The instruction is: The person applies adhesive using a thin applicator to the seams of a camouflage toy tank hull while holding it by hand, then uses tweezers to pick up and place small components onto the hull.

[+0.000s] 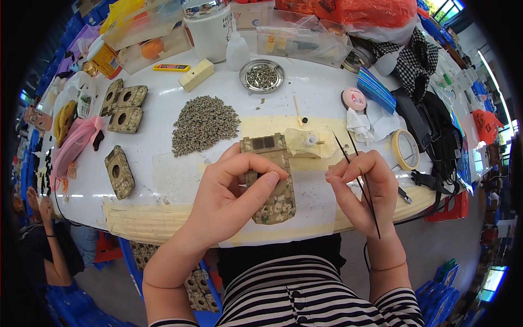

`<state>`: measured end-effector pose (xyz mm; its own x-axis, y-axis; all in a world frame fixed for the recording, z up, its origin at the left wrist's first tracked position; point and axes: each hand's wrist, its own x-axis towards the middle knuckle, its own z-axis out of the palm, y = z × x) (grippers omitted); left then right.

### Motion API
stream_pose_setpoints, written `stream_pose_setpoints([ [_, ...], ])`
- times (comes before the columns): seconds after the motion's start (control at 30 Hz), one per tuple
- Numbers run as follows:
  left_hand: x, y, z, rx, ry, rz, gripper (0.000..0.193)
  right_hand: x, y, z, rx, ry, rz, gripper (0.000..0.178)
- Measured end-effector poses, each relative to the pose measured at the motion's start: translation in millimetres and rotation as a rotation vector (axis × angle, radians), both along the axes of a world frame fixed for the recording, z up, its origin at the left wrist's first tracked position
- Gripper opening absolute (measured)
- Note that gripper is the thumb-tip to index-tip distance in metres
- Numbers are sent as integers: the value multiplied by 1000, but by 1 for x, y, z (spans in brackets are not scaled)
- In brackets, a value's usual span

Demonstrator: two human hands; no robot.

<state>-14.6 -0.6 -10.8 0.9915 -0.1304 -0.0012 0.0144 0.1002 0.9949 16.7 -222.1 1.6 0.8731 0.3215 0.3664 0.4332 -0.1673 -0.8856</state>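
Observation:
A camouflage-patterned toy tank hull (279,210) lies upright in front of me, on a pale sheet. Over its left side hovers my left hand (231,188), thumb and forefinger pressed together; anything pinched there is too small or hidden to name. Black tweezers (368,203) sit in my right hand (370,182), their tips pointing up and away from me. That hand's thumb and forefinger also meet. Just beyond the hull, a small white nozzle (311,140) stands on a tape-covered block (305,150). To the left is a heap of tiny grey-brown parts (204,125).
More camouflage hulls (119,173) lie at the left. Further back are a metal dish (262,76) of small parts, a white squeeze bottle (237,52) and a yellow cutter (171,68). A tape roll (405,149) rests at right. Another person's hand (41,207) shows far left.

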Motion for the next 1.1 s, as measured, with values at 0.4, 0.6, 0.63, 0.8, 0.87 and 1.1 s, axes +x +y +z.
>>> stream_pose_setpoints([
  [0.4,7,3,0,-326,235,19,11,30,3,4,-544,-551,-269,21],
  [0.6,7,4,2,-382,279,24,12,37,9,-2,-482,-554,-199,20],
  [0.63,7,4,2,-388,285,22,12,37,10,-1,-465,-581,-214,20],
  [0.8,6,5,2,-373,298,-1,13,23,14,14,-331,-669,-211,23],
  [0.87,6,6,3,-371,305,-19,13,15,17,19,-216,-602,-108,22],
  [1.1,7,6,3,-443,304,-20,16,12,33,4,-2,-318,108,16],
])
